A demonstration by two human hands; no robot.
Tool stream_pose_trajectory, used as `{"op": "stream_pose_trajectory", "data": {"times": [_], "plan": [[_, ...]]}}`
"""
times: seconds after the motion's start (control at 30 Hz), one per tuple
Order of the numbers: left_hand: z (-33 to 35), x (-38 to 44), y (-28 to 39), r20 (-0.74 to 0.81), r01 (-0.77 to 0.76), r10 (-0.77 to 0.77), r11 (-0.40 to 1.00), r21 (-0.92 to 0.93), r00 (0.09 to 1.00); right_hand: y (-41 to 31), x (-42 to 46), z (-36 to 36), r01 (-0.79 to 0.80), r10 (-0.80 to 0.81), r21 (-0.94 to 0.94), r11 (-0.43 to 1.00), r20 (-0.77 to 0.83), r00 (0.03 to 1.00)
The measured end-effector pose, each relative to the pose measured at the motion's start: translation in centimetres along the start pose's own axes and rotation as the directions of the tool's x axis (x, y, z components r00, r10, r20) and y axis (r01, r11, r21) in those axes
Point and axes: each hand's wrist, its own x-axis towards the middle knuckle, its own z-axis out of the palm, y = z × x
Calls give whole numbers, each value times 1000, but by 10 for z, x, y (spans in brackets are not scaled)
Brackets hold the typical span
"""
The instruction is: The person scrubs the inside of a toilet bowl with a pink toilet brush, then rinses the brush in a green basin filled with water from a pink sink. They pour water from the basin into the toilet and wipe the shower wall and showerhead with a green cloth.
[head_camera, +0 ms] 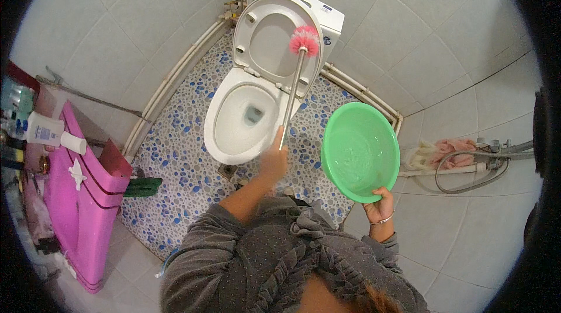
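My left hand (275, 162) grips the metal handle of a toilet brush (294, 94), whose round pink-and-white bristle head (304, 40) is held up in front of the raised toilet lid and seat. Below it stands the open white toilet bowl (223, 142), with a little water at its drain. With my right hand (379, 208) I hold the near rim of a green plastic basin (361, 148) to the right of the toilet. The basin tilts, its inside facing up, and shiny glints show on its wet-looking bottom.
A pink plastic corner washbasin (90, 221) is at the left, with a white bottle (52, 133) by it and a green cloth (142, 187) under its edge. Pipes (175, 74) run along the walls. At right are a grey hose (460, 190) and a pink mesh sponge (453, 152).
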Motion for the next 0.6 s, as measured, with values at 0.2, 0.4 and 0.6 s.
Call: {"op": "stream_pose_trajectory", "data": {"times": [0.2, 0.4, 0.6], "plan": [[-54, 66, 25, 91, 414, -404, 880, -233, 910, -1, -4, -7, 10, -10, 20, 1000, -5, 1000], [-44, 43, 12, 111, 296, -280, 939, -174, 954, 0, -2, 3, 32, -32, 20, 999, -22, 999], [-74, 72, -14, 33, 348, -347, 936, -58, 937, -3, -1, 4, -3, 3, -15, 1000, -22, 1000]]}}
